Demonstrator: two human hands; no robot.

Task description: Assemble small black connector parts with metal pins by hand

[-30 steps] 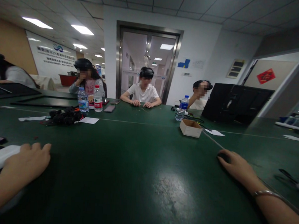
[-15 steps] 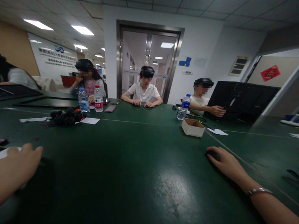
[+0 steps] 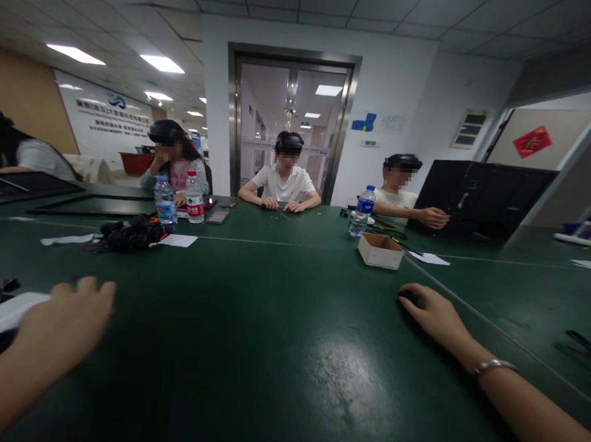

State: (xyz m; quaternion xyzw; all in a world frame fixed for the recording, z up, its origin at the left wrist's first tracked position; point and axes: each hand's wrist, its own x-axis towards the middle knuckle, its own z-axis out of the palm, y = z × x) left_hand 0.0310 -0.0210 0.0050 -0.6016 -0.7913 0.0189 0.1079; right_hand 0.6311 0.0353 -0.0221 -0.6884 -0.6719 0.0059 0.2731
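Note:
At the lower left, my left hand (image 3: 66, 324) is closed over the end of a long, white, smooth-cased object (image 3: 6, 320) with a dark underside. The thumb side is hidden and I cannot make out what kind of object it is. My right hand (image 3: 434, 316), with a silver bracelet at the wrist, rests on the green table (image 3: 249, 325). Its fingers curl around a small, dark, rounded thing (image 3: 412, 297), mostly covered by the hand. A small open cardboard box (image 3: 381, 256) stands just beyond the right hand.
Black bundled cables (image 3: 132, 232) lie at left, near two bottles (image 3: 195, 198). Another bottle (image 3: 363, 212) stands behind the box. Across the table sit several people wearing headsets; one person's hand (image 3: 433, 218) touches a large black panel (image 3: 482, 199). A flat dark frame (image 3: 91, 204) lies far left.
My left hand has moved right and slightly up, and the white object has shifted right with it. My right hand has slid a little left with the dark thing.

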